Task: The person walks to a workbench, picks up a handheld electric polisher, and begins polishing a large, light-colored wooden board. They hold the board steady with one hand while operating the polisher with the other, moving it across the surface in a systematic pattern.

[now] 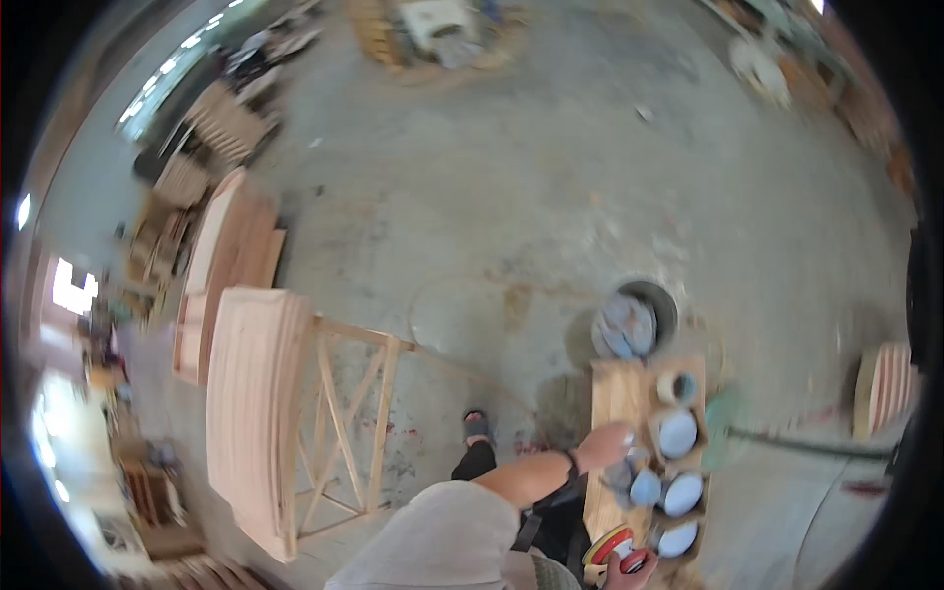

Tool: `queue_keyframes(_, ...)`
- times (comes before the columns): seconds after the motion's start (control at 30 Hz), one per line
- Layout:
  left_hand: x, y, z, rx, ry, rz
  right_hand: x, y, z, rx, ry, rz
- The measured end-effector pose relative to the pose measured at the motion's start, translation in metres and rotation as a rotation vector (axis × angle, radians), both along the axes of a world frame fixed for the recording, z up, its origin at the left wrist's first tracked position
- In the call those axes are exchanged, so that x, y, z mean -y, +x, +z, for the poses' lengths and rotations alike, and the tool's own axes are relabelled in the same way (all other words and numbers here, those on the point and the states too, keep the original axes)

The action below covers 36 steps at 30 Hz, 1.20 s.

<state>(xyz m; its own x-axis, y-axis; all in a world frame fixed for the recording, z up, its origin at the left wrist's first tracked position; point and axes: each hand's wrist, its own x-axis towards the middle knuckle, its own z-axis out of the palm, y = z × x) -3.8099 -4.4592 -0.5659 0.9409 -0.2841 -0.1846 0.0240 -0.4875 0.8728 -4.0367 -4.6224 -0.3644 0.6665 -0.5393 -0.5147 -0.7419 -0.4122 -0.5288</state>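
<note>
My left hand [603, 446] reaches over a wooden bench [617, 393], close to a small round pale-blue disc [645, 489] and a grey piece beside it. Motion blur smears its fingers, so I cannot make out whether it holds anything. Down at the lower edge, my right hand [629, 576] is closed round a red and yellow disc sander [612, 547]. Several larger pale-blue sanding discs, such as the upper one [678, 434], sit in open boxes along the right side of the bench. A roll of tape [677, 387] stands behind them.
A bucket [661, 301] filled with used-looking discs stands beyond the bench. To my left, a stack of curved wooden panels [251, 413] rests on a wooden trestle frame [339, 413]. More wooden parts [228, 123] line the far left. A dark hose [806, 445] runs at the right.
</note>
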Motion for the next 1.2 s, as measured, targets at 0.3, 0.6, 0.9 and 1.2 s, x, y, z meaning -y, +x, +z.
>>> queue_keyframes(0.3,-0.378,-0.096,0.160,-0.039,0.091,0.668,-0.192,0.177,0.031,0.270,0.169,0.767)
queue_keyframes(0.6,-0.689,-0.329,0.184,0.418,0.530,1.819,-0.471,0.246,0.072,0.034,-0.151,1.989)
queue_keyframes(0.9,-0.729,-0.449,0.132,0.171,0.909,2.272,-0.747,0.319,0.047,0.534,-0.183,2.227)
queue_keyframes(1.2,-0.716,-0.453,0.142,-0.411,1.233,2.195,-0.970,0.283,0.032,0.765,-0.159,2.587)
